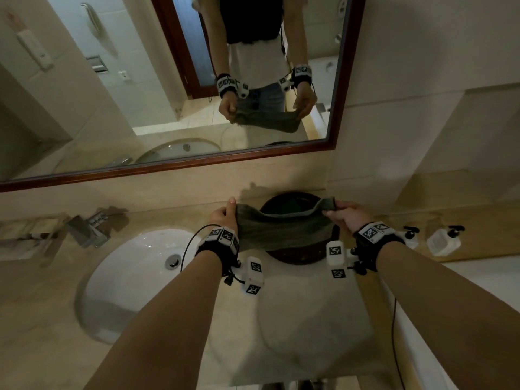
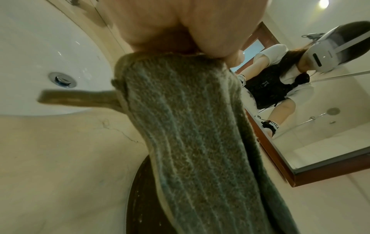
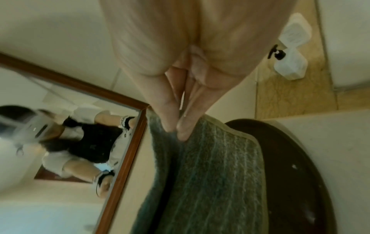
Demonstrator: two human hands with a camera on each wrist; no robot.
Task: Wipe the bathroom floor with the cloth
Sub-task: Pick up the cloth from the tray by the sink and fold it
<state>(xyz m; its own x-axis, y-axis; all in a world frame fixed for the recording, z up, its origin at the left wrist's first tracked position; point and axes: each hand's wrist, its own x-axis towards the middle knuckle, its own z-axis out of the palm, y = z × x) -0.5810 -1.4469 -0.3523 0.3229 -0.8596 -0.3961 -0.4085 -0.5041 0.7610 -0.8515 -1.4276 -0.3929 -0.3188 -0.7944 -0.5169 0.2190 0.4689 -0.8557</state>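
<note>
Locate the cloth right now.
Head view, centre: the cloth hangs stretched between the left hand and right hand, above the dark round tray beside the sink.

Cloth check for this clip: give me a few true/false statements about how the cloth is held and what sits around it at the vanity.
1. Both hands hold the cloth, the left hand at one end and the right hand at the other. True.
2. The cloth lies flat on the bathroom floor. False: it is held up in the air above the countertop.
3. A dark round tray sits on the countertop under the cloth. True.
4. The white sink is to the right of the tray. False: it is to the tray's left.
5. The cloth is white and smooth. False: it is grey-green with ribbed stripes.
6. A pump bottle stands on the counter past the right hand. True.
</note>
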